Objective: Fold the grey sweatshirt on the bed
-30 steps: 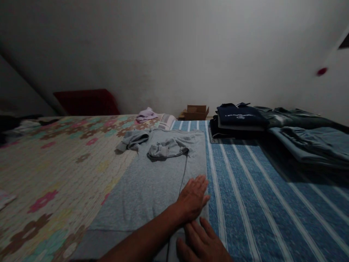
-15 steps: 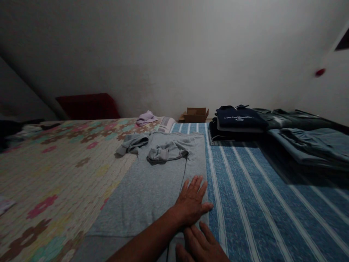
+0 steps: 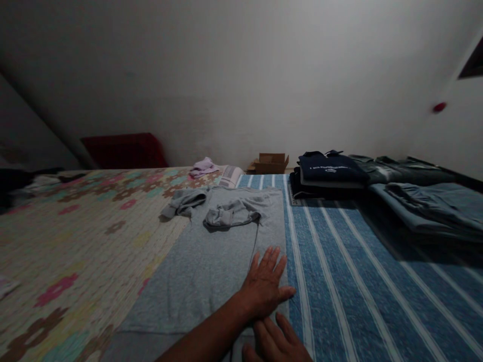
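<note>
L hand (image 3: 264,286) + R hand (image 3: 277,344) flat on grey shirt (image 3: 204,261).

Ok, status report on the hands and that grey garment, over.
Left hand flat on grey garment, fingers spread. Right hand flat just below, near the garment's right edge. Both open, holding nothing. Garment spread on bed; sleeves bunched at far end.

Navy shirt (image 3: 330,167) — white print, unreadable

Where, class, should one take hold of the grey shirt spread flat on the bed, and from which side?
Probably the grey shirt is best pinched at its straight right edge, coming from the striped-sheet side: that edge lies flat and free beside the left hand, while the sleeves at the far end are bunched.
</note>
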`<action>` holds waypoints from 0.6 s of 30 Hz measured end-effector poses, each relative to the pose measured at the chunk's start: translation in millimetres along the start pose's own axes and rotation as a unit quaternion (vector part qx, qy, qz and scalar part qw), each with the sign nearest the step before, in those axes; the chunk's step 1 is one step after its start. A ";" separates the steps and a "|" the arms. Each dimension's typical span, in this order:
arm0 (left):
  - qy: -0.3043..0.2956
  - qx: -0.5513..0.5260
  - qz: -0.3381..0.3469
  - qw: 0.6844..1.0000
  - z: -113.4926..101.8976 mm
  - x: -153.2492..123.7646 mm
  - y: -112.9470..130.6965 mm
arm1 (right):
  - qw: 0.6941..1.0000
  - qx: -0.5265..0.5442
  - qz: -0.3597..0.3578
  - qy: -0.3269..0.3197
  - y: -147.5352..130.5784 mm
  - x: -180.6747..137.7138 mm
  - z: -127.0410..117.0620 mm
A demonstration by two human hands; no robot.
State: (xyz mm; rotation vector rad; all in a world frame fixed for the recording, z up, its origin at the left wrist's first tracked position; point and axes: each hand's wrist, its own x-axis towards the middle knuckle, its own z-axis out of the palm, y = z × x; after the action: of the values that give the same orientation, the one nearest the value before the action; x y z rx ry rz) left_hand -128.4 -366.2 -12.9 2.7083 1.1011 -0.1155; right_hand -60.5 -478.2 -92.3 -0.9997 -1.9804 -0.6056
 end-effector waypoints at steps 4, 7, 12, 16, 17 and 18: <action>0.019 0.001 0.007 1.000 4.7 0.5 -2.1 | 0.992 -0.021 0.073 0.103 -9.5 10.8 2.2; 0.007 -0.008 -0.004 1.000 2.1 0.2 -0.2 | 0.991 -0.026 0.074 0.111 -10.3 16.6 -0.6; 0.015 -0.014 -0.004 1.000 0.5 -0.1 0.8 | 0.999 -0.028 0.000 0.042 3.3 13.3 -11.1; 0.017 -0.019 0.003 1.000 6.1 0.5 -2.3 | 1.000 -0.012 -0.023 0.011 9.6 8.0 -13.5; 0.019 -0.021 0.005 1.000 7.3 0.5 -3.0 | 1.000 -0.004 -0.021 0.010 9.8 6.9 -12.9; 0.020 -0.024 0.006 0.999 8.2 0.3 -3.6 | 1.000 0.004 -0.018 0.006 9.5 5.7 -12.0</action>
State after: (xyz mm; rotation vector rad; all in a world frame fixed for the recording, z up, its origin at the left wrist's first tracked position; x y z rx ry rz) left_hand -130.5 -365.3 -21.5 2.6861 1.0830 -0.0320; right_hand -49.3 -478.8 -80.4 -0.9550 -1.9935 -0.6223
